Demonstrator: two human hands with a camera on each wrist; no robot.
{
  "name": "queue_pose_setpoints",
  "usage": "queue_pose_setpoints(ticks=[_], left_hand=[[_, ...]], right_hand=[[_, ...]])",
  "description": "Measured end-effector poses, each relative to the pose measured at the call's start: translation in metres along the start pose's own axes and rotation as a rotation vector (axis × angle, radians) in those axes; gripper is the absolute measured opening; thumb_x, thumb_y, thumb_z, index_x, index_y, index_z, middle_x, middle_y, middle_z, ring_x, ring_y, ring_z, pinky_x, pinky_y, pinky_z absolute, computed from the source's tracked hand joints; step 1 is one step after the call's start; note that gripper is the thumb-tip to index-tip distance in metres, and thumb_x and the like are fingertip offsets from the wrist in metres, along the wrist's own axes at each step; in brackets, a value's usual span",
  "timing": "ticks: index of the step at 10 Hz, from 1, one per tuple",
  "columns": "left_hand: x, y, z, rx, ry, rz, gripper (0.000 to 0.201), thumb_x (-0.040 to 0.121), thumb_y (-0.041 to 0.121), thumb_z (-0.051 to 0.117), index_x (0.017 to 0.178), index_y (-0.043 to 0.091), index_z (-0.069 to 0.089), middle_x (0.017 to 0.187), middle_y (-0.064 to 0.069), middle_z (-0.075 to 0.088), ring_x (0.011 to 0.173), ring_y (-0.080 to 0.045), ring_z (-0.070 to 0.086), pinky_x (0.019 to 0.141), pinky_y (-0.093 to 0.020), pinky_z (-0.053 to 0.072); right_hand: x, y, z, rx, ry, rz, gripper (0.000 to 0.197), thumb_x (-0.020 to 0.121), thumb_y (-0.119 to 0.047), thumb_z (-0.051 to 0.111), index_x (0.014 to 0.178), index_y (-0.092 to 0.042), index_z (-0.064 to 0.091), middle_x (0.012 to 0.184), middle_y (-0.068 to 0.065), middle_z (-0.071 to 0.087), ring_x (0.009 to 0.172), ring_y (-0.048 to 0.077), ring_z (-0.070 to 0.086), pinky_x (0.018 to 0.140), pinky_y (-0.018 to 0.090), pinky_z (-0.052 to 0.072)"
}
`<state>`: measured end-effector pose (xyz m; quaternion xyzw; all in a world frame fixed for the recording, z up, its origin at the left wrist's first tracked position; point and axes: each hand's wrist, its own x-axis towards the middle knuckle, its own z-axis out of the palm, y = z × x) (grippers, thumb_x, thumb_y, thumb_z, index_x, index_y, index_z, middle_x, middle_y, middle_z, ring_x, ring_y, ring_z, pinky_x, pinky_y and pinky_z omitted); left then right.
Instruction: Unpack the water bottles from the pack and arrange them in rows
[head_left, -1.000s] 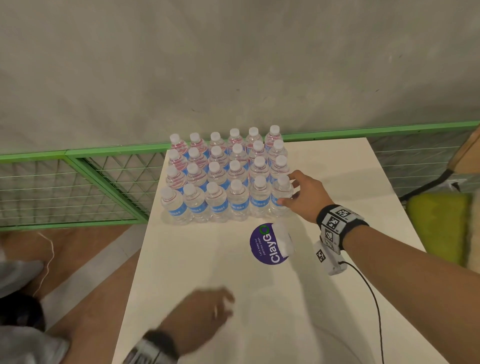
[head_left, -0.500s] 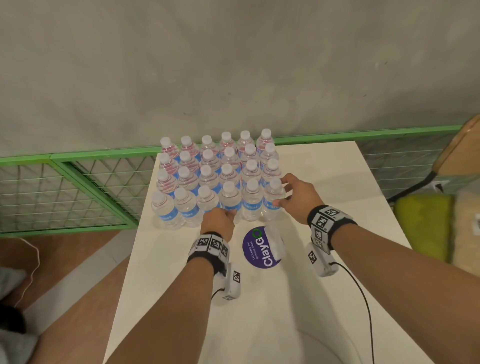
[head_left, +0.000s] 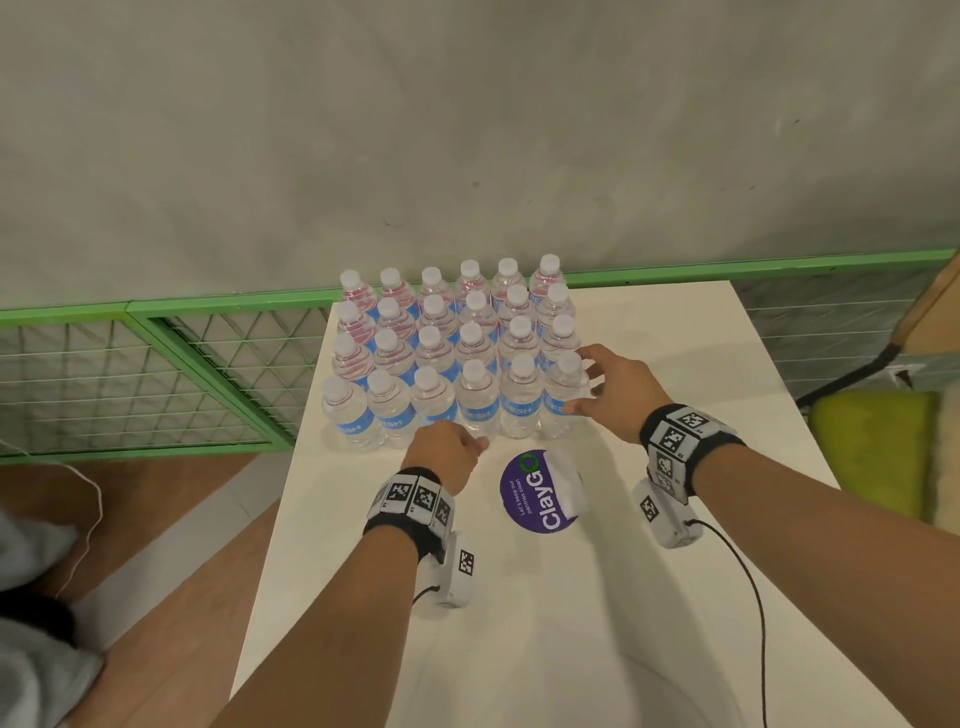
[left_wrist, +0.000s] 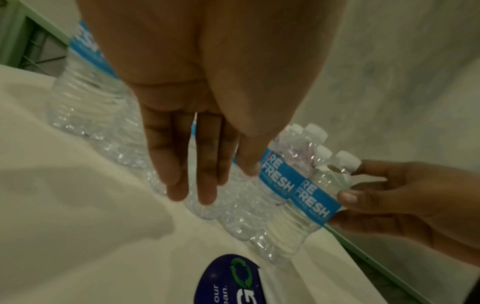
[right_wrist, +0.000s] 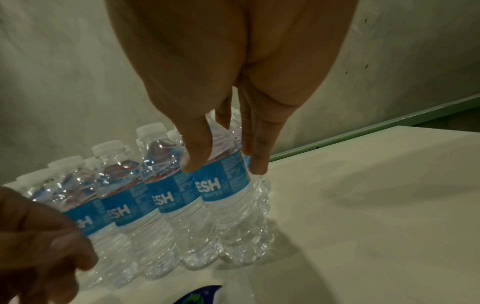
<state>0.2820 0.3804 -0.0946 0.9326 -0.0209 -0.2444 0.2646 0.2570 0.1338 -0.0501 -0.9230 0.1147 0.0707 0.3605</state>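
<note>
left hand (head_left: 445, 453) has joined, fingers (left_wrist: 205, 164) straight against the front-row bottles (head_left: 475, 402); right hand (head_left: 610, 387) seemingly grips the end bottle (head_left: 563, 397): final straightening.

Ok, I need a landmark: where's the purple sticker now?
Head view: the purple sticker lies on the table, nearside of the bottles, between left wrist and right wrist.

The white table (head_left: 691, 395) is carrying water bottles (head_left: 470, 387) standing upright in four rows of six at its far end, and a round purple sticker (head_left: 522, 493) is lying just before them.
</note>
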Motion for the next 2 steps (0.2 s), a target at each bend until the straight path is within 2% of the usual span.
queue_pose_setpoints(ticks=[1, 2], left_hand=[[-0.044, -0.010, -0.012, 0.063, -0.060, 0.092, 0.024, 0.091, 0.039, 0.061, 0.098, 0.018, 0.070, 0.099, 0.004, 0.068, 0.093, -0.015, 0.062, 0.088, -0.029, 0.049], [-0.097, -0.031, -0.010, 0.107, -0.079, 0.212, 0.015, 0.089, 0.035, 0.060, 0.092, 0.023, 0.070, 0.094, 0.010, 0.069, 0.087, -0.010, 0.061, 0.086, -0.026, 0.049]], right_hand=[[-0.014, 0.003, -0.008, -0.051, 0.001, 0.031, 0.083, 0.072, -0.034, 0.083, 0.142, -0.028, 0.038, 0.126, 0.004, 0.059, 0.107, 0.021, 0.061, 0.093, 0.033, 0.050], [-0.049, 0.012, -0.019, -0.117, 0.004, 0.028, 0.057, 0.080, -0.034, 0.076, 0.131, -0.027, 0.051, 0.117, 0.000, 0.063, 0.100, 0.017, 0.061, 0.087, 0.027, 0.048]])
